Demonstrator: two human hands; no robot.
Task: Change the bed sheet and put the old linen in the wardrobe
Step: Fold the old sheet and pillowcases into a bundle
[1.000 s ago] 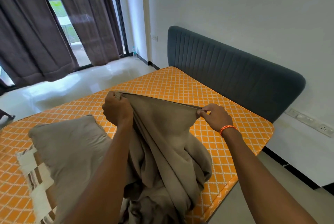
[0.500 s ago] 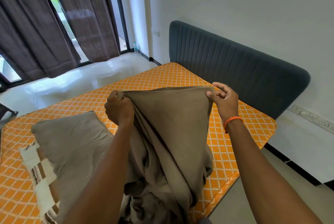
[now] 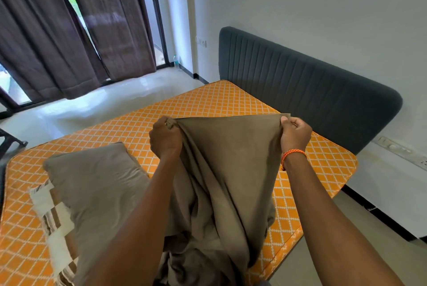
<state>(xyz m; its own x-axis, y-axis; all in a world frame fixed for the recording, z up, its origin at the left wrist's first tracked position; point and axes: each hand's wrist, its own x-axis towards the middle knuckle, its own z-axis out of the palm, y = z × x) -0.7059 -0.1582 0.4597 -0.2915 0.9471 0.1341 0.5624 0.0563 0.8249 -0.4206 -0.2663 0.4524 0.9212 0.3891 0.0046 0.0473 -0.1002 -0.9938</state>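
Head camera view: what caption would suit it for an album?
Both hands, left and right, stretch a taupe sheet over the bare orange mattress.

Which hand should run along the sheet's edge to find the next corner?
Right, probably. The right hand pinches only the sheet corner, edge taut; the left hand grips bunched fabric as anchor.

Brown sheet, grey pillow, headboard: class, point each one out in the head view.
brown sheet point(image 3: 231, 158), head view, on the stretched panel between the hands.
grey pillow point(image 3: 99, 184), head view, on its top face.
headboard point(image 3: 300, 91), head view, on the ribbed padding.
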